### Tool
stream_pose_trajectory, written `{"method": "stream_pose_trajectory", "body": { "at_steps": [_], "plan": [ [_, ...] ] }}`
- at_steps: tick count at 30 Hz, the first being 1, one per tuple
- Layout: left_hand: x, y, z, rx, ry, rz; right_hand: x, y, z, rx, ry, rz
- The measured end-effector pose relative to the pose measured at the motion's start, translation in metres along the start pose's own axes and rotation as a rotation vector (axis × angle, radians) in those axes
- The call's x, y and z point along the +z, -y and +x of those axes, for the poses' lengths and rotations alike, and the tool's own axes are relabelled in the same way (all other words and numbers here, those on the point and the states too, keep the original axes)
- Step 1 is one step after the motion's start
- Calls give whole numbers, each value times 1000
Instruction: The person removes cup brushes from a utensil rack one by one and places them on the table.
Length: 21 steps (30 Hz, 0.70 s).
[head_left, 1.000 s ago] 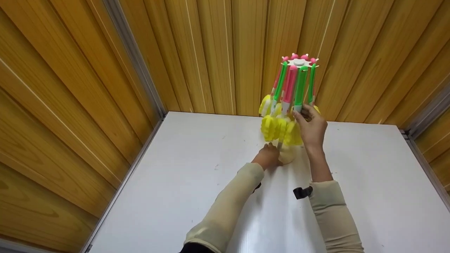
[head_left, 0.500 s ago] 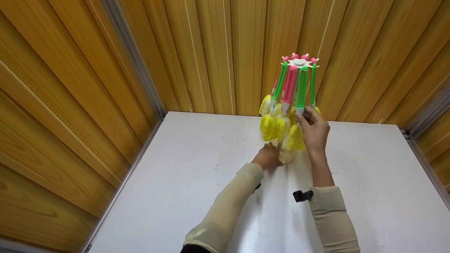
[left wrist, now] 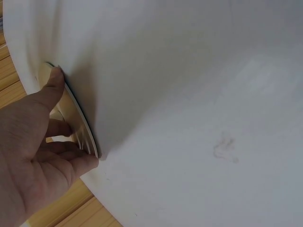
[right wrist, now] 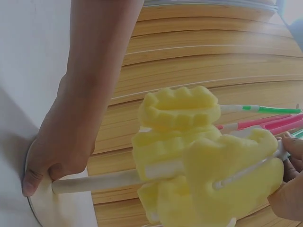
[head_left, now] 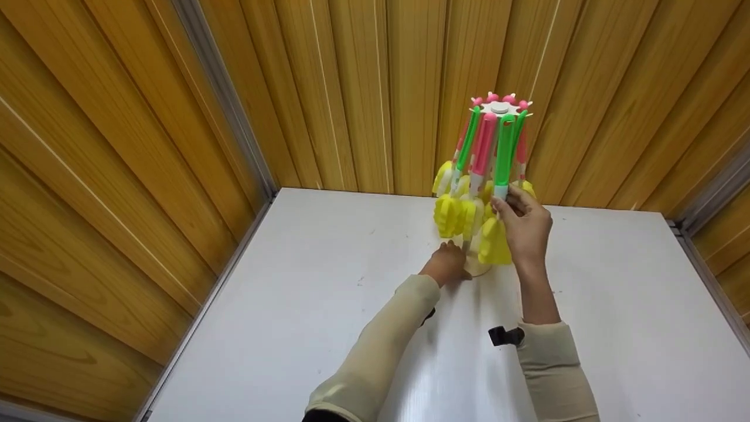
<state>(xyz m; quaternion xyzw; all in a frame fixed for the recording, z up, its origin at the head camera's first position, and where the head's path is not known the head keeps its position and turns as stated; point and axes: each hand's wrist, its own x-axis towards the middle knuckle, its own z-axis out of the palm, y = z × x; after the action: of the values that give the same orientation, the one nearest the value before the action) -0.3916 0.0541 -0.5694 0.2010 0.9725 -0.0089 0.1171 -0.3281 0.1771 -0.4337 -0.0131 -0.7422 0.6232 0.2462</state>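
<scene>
A white display stand holds a ring of sponge brushes, with pink and green handles (head_left: 482, 146) hanging from its star-shaped top (head_left: 500, 109) and yellow sponge heads (head_left: 450, 215) below. My right hand (head_left: 527, 231) pinches one green-handled sponge brush (head_left: 504, 152) by its white neck, thumb in front. Its yellow sponge (right wrist: 234, 177) stands out from the others, while the handle's upper end is still at the star top. Low on the stand, my left hand (left wrist: 42, 146) grips the round base (left wrist: 78, 120), thumb and fingers at its rim. The pole (right wrist: 99, 182) rises beside that hand.
The stand is near the back of a white table (head_left: 328, 264). Wood-panelled walls (head_left: 351, 94) rise behind and at the sides, with a grey metal edge strip (head_left: 225, 99) in the left corner. Black wrist mounts (head_left: 505, 336) sit at the sleeves.
My right hand has moved slightly down and right, swinging the green-handled brush's sponge outward from the other sponges. My left hand has stayed on the base.
</scene>
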Motion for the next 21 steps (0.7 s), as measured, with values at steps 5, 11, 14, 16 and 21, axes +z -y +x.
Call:
{"method": "stream_pose_trajectory", "body": {
  "at_steps": [5,11,14,16,21],
  "plan": [
    [-3,-1,-3,-10,7,-15,-5,5,-4,49,14,8],
    [-8,0,-4,-11,-21,-29,-7,10,-4,57,20,23],
    [-6,1,-3,-32,-7,-37,-8,10,-5,58,39,21],
    [-4,1,-2,-48,5,-46,-8,10,-6,52,51,19],
    [-1,-1,-1,-18,-8,-21,-12,12,-9,44,59,9]
  ]
}}
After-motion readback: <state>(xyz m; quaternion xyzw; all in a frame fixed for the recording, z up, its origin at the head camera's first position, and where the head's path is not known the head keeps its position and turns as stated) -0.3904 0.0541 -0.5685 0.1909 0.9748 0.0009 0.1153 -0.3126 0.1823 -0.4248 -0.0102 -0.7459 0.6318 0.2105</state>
